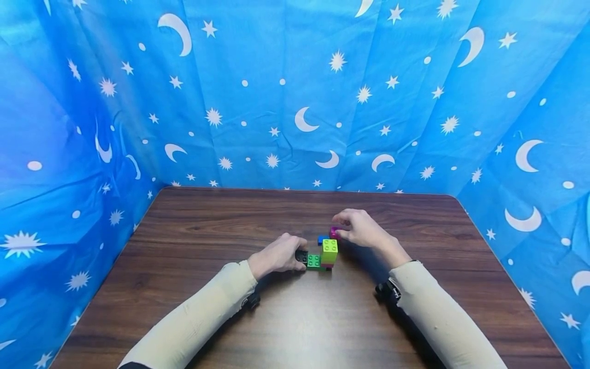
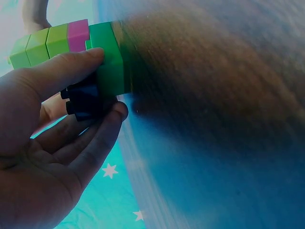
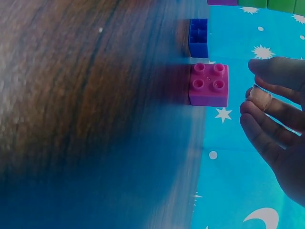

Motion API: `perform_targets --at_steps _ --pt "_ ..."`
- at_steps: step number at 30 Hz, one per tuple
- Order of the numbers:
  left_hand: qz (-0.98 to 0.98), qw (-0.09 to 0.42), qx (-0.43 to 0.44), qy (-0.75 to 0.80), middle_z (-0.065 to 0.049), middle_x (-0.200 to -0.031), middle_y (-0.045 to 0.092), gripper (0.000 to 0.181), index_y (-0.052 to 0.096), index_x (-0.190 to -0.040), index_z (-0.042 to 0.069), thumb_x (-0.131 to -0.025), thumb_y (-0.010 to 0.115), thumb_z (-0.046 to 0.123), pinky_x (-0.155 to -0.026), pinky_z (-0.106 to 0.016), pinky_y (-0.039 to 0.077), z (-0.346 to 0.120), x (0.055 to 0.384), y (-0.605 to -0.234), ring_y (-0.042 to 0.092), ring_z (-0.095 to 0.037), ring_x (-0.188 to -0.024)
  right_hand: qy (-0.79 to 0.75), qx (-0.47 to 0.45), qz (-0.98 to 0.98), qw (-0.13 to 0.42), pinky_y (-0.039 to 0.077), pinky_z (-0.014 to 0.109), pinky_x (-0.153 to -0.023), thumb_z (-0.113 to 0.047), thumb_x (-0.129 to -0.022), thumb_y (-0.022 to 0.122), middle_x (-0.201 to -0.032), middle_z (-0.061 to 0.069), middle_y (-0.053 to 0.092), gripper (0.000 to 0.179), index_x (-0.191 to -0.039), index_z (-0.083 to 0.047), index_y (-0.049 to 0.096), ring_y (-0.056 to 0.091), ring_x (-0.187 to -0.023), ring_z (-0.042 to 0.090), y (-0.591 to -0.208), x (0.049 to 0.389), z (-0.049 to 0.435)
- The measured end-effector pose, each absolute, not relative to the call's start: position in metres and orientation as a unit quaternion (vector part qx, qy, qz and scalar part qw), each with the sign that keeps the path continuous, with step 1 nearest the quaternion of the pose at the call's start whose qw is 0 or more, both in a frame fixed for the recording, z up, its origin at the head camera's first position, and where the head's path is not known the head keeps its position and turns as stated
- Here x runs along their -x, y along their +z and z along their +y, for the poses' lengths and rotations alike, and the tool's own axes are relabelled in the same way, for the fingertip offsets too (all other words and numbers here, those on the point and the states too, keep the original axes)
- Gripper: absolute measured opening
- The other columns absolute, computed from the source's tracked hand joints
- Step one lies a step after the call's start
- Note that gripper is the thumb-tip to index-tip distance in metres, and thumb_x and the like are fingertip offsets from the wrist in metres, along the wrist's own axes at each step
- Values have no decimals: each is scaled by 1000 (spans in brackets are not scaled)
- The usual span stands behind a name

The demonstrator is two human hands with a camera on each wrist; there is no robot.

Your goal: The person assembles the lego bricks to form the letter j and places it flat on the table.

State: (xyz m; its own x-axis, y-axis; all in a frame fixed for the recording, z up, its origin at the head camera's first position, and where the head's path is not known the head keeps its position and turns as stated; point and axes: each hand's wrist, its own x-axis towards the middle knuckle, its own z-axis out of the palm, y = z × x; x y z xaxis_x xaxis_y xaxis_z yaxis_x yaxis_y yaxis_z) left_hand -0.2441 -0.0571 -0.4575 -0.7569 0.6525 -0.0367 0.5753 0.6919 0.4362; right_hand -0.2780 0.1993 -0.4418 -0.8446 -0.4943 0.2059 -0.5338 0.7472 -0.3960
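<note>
My left hand [image 1: 282, 253] pinches the black toy brick [image 1: 301, 257] at the left end of a small build, thumb on one side and fingers on the other. The black brick sits on a green brick [image 2: 106, 57]. At the build's right end rises a stack of lime-green bricks [image 1: 329, 251] over a pink one [image 2: 78, 36]. Behind that stack are a loose magenta brick [image 3: 208, 86], its studs facing the camera, and a blue brick [image 3: 198, 39] showing its hollow side. My right hand [image 1: 363, 229] hovers by the magenta brick, fingers loosely bent and apart from it.
A brown wood-grain table [image 1: 221, 215] carries the bricks. Blue cloth [image 1: 276, 61] with white moons and stars hangs behind it and along both sides. Each wrist wears a black camera strap [image 1: 389, 292]. One right finger has a bandage [image 3: 259, 98].
</note>
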Motion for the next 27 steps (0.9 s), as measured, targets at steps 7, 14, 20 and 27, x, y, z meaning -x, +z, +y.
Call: perform_targets --at_steps 7,14,20,27 --pt "915 100 -331 206 7 -72 60 26 61 -85 16 -74 84 22 -59 -21 46 -57 244 -458 54 -6 -63 205 -271 -940 34 55 41 -81 -10 -84 74 -104 9 69 26 -109 -5 70 64 -89 22 -443 279 198" --pt "914 102 -331 211 9 -71 59 26 61 -85 16 -74 84 21 -59 -21 46 -57 244 -460 54 -6 -63 186 -272 -944 30 54 42 -82 -12 -83 75 -103 9 70 26 -108 -6 70 64 -90 23 -446 279 198" --pt "914 110 -326 214 8 -73 59 25 62 -87 15 -75 83 20 -58 -20 47 -58 244 -459 55 -6 -64 183 -285 -940 39 53 43 -80 -10 -80 78 -94 7 69 22 -100 -6 72 63 -86 22 -447 280 196" --pt "915 107 -328 211 8 -72 58 26 60 -85 15 -75 83 21 -58 -21 46 -58 243 -458 54 -6 -63 174 -295 -939 45 53 41 -75 -8 -77 80 -87 6 67 22 -97 -6 72 60 -78 19 -450 281 194"
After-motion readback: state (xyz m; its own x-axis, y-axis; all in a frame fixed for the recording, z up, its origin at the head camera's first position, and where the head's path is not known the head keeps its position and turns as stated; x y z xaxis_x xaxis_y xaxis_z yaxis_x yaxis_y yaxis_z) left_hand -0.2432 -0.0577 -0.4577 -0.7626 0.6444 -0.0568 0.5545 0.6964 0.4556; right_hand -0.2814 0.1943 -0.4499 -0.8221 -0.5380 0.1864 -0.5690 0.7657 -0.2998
